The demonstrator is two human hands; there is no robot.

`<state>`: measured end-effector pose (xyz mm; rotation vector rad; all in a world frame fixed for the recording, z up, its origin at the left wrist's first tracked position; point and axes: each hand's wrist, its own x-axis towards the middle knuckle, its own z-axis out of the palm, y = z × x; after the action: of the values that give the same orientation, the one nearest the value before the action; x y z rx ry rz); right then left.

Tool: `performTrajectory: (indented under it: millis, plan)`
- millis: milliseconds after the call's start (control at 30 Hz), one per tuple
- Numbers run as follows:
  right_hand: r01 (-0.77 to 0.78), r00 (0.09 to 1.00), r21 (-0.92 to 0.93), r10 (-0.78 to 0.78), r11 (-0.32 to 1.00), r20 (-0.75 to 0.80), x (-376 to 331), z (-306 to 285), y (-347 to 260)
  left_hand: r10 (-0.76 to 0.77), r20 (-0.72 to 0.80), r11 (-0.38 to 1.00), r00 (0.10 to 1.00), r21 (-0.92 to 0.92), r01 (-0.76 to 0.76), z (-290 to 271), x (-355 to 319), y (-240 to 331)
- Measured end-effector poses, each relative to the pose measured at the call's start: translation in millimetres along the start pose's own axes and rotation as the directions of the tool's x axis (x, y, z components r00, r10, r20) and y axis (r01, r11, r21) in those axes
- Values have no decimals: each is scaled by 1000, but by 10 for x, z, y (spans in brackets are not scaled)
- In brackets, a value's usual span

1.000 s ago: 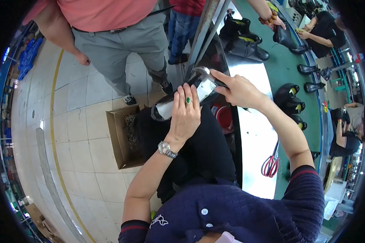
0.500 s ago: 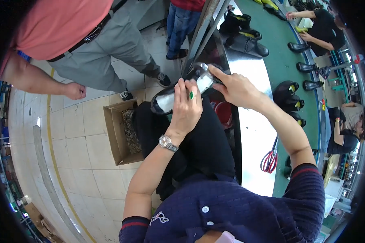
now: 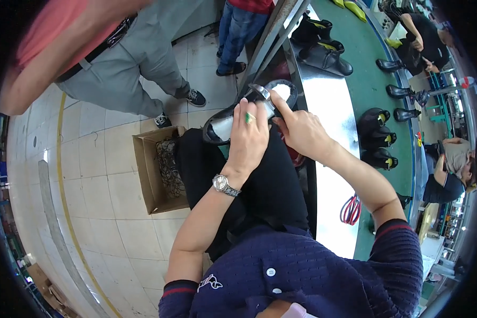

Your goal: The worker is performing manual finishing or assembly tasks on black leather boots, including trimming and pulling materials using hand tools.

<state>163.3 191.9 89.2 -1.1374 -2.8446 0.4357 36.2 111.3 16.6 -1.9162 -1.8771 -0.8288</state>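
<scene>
A black shoe point(image 3: 221, 129) rests over my knees with its pale, unfinished underside facing up. My left hand point(image 3: 249, 139) is closed on its middle, the fingers bunched over the underside, with a green-marked ring and a wristwatch point(image 3: 220, 183). My right hand point(image 3: 308, 132) is closed around a tool with a shiny, curved metal head point(image 3: 260, 91), its index finger stretched along it. The tool's head is against or just above the shoe near my left fingertips. My fingers hide the tool's handle and its exact kind.
A cardboard box point(image 3: 142, 175) with dark scraps stands left of my legs. On the metal bench point(image 3: 336, 180) at right lie red-handled scissors point(image 3: 350, 210) and black boots point(image 3: 326, 57). Beyond runs a green conveyor point(image 3: 352, 87) with more boots. A person in grey trousers point(image 3: 116, 79) stands close at left.
The shoe has shifted slightly right, and its far end now shows pale beyond the tool. My hands moved a little. The nearby person's arm has swung up.
</scene>
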Motion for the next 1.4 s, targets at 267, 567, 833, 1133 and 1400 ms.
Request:
performTrajectory:
  millis: [267, 567, 833, 1133, 1400]
  plan:
    - [34, 991, -13, -35, 999, -131, -33, -143, -330, -146, 175, 968, 974, 230, 104, -219, -96, -38]
    - [30, 999, -23, -29, 999, 30, -24, 42, -392, -210, 75, 968, 975, -123, 218, -238, -216, -159]
    - [122, 991, 3, -122, 993, -46, -2, 86, -536, -324, 183, 913, 928, -198, 358, -539, -236, -352]
    - [94, 995, 72, -95, 993, 21, -77, 131, -581, -396, 211, 817, 894, -363, 448, -579, -323, -381]
    - [29, 999, 208, -21, 978, -41, -198, -79, 31, -266, 250, 845, 931, -405, 350, -834, -441, -504]
